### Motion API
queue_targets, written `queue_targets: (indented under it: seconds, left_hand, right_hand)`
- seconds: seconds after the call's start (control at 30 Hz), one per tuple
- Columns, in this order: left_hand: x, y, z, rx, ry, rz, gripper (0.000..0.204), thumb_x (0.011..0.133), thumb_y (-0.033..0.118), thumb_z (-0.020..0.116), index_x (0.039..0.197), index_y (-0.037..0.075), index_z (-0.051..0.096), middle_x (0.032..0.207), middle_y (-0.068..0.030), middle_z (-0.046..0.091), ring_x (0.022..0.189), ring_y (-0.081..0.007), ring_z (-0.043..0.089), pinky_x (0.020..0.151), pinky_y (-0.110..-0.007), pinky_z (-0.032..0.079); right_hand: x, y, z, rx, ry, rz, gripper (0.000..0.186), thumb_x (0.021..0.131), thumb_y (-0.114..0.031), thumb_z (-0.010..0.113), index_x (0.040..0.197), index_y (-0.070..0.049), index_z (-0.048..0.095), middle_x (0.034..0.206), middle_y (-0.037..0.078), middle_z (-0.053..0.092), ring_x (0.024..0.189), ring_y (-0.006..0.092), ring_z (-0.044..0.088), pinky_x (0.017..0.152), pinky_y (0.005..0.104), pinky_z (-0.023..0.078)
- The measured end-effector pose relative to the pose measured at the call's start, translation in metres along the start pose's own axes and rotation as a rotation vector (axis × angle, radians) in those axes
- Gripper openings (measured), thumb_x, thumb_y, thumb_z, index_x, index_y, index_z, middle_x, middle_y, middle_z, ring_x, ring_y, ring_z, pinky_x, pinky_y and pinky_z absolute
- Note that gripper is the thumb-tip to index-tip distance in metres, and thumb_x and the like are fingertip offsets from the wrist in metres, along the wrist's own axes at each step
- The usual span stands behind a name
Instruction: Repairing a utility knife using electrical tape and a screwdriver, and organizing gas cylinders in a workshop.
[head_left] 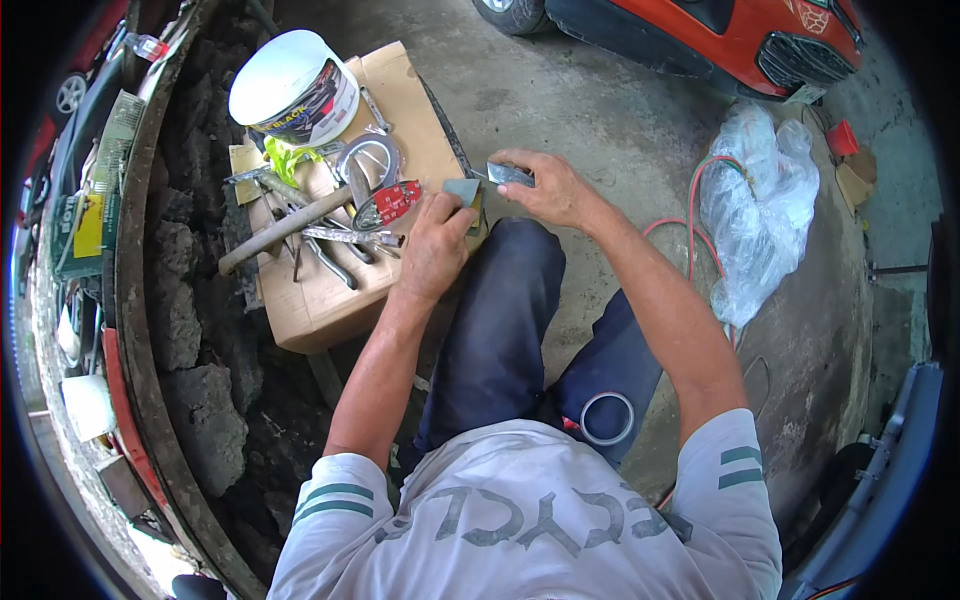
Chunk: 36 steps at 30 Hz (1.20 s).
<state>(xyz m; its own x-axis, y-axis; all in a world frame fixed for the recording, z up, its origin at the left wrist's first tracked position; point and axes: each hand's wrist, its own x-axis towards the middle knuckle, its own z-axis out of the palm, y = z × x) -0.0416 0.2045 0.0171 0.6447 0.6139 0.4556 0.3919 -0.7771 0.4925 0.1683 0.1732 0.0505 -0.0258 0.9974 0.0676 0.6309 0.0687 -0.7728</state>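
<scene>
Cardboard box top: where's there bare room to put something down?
Bare cardboard lies between the white bucket and the right edge of the box, and between the pliers and its near edge. The middle is crowded: hammer, tape roll, other tools.

A person wears a pale grey short-sleeved T-shirt (470,455) — twin green stripes (741,454) banding each sleeve, large dark lettering (548,530) across the chest — above dark navy trousers (500,300), with left hand (437,238) and right hand (552,187) bare.
</scene>
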Motion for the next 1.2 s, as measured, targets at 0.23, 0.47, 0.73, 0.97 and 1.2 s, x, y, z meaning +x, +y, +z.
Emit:
queue_targets:
  seconds: [0.23, 0.47, 0.73, 0.97, 1.2]
  left_hand:
    - [-0.006, 0.009, 0.001, -0.034, 0.042, -0.083, 0.022, 0.071, 0.003, 0.062, 0.093, 0.002, 0.064, 0.101, -0.0134, 0.059, 0.098, -0.0332, 0.055, 0.088, -0.047, 0.043]
    - [-0.002, 0.011, 0.002, 0.133, 0.064, -0.136, 0.022, 0.074, 0.004, 0.059, 0.095, 0.001, 0.064, 0.104, -0.0119, 0.059, 0.101, -0.0321, 0.054, 0.092, -0.044, 0.039]
    - [-0.013, 0.010, 0.000, 0.079, -0.010, -0.139, 0.028, 0.070, -0.002, 0.056, 0.097, 0.002, 0.064, 0.109, -0.0126, 0.058, 0.106, -0.0312, 0.052, 0.097, -0.047, 0.038]
    - [-0.015, 0.019, -0.006, 0.267, -0.069, -0.060, 0.026, 0.077, 0.002, 0.056, 0.102, 0.002, 0.063, 0.121, -0.0131, 0.056, 0.119, -0.0331, 0.048, 0.103, -0.046, 0.036]
    - [-0.028, 0.012, 0.000, 0.203, -0.150, -0.063, 0.030, 0.081, 0.005, 0.055, 0.110, 0.004, 0.060, 0.130, -0.0144, 0.050, 0.125, -0.0368, 0.043, 0.108, -0.050, 0.030]
  right_hand:
    - [0.003, -0.002, 0.001, 0.010, -0.025, 0.040, 0.039, 0.080, -0.015, 0.065, 0.117, -0.003, 0.059, 0.111, 0.017, 0.064, 0.101, 0.0277, 0.062, 0.089, 0.0354, 0.047]
    - [0.005, -0.002, 0.002, 0.004, -0.050, -0.012, 0.041, 0.081, -0.019, 0.064, 0.118, -0.004, 0.058, 0.109, 0.021, 0.063, 0.101, 0.0346, 0.061, 0.089, 0.0395, 0.047]
    - [0.003, -0.007, 0.000, -0.062, -0.130, -0.124, 0.037, 0.085, -0.016, 0.059, 0.121, -0.006, 0.055, 0.112, 0.017, 0.061, 0.106, 0.0344, 0.057, 0.093, 0.0406, 0.045]
    - [0.005, 0.000, 0.004, -0.116, -0.170, -0.165, 0.037, 0.086, -0.016, 0.059, 0.122, -0.008, 0.056, 0.110, 0.015, 0.061, 0.104, 0.0335, 0.056, 0.093, 0.0405, 0.044]
    - [0.008, 0.005, 0.010, -0.174, -0.264, -0.158, 0.037, 0.085, -0.016, 0.060, 0.121, -0.008, 0.059, 0.104, 0.016, 0.063, 0.099, 0.0351, 0.058, 0.089, 0.0418, 0.047]
